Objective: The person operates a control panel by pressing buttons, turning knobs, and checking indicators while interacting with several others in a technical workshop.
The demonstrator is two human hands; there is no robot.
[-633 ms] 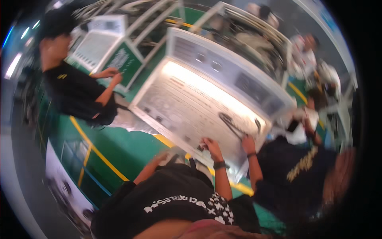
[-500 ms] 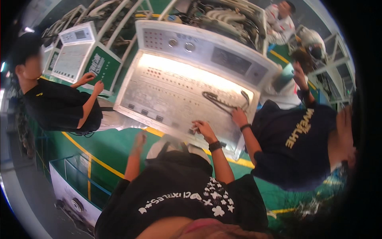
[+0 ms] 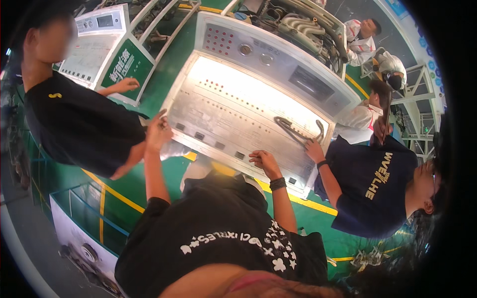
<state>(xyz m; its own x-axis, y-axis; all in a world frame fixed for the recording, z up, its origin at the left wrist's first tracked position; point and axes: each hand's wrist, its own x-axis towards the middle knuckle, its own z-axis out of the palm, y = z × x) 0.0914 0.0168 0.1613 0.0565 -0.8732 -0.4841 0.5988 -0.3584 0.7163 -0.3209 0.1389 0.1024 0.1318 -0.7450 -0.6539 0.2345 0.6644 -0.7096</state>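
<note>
A white test console (image 3: pixel 233 111) with a sloping metal panel, rows of small sockets and square black switches stands in front of me. My left hand (image 3: pixel 159 131) is raised at the panel's left corner with its fingers bent; whether they grip the edge is unclear. Over the panel's front edge, close to a black switch (image 3: pixel 240 155), my right hand (image 3: pixel 265 163) has its fingers apart and holds nothing. A bracelet of dark beads circles that wrist. Farther right, a looped black cable (image 3: pixel 292 133) lies on the panel, and a co-worker's hand (image 3: pixel 314 150) reaches its near end.
Close on my left stands a person in a black shirt (image 3: pixel 84 124); another in a dark navy shirt (image 3: pixel 370 184) is close on my right. An engine (image 3: pixel 303 27) in a frame sits behind the console. A second console (image 3: pixel 94 52) stands at the far left.
My left hand has risen from beside my body to the panel's left corner. My right hand's fingers have spread. The person on the left has come nearer, and the view has shifted.
</note>
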